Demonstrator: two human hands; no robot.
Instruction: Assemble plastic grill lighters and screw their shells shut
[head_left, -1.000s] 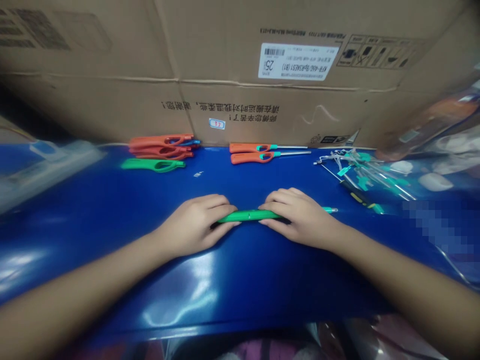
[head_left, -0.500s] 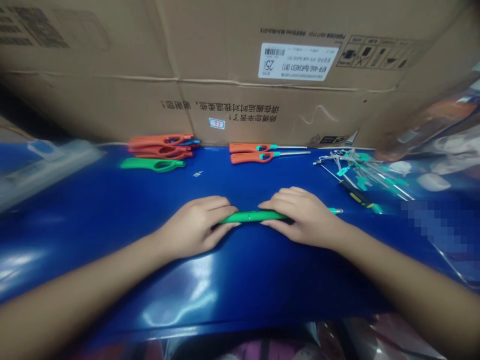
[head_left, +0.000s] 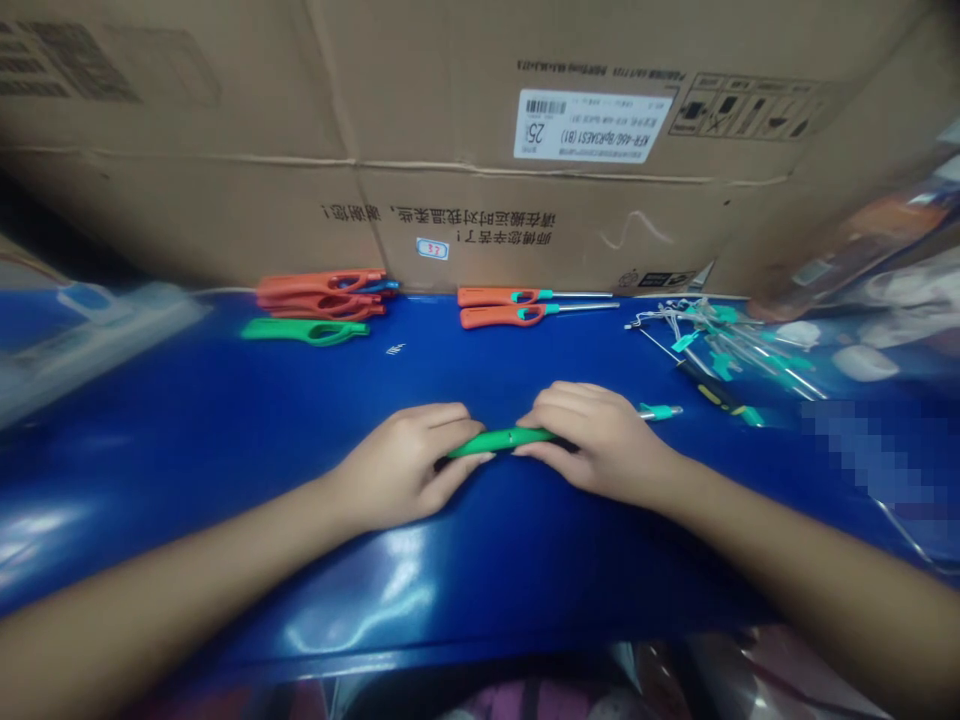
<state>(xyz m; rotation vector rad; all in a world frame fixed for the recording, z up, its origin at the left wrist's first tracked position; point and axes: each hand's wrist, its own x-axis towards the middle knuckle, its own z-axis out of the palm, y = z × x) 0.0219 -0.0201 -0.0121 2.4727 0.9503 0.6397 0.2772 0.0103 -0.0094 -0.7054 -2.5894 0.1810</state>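
Blue desk (head_left: 495, 580) is open between the forearms, out to the near edge. Free lane behind left hand (head_left: 405, 465), with small white bits (head_left: 395, 349) lying in it. Cardboard (head_left: 450, 130) walls off the rear. Gap at back between orange handles (head_left: 322, 302) and orange lighters (head_left: 491, 317). Right rear's blocked: rod pile (head_left: 724, 335), black-yellow tool (head_left: 709, 388). Held green handle (head_left: 491, 442) bars passage between left and right hand (head_left: 600, 437).

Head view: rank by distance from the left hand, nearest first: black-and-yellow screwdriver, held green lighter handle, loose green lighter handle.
From the left hand:
1. Held green lighter handle: in its grip, front center.
2. Loose green lighter handle: back left, on the table.
3. Black-and-yellow screwdriver: right side.
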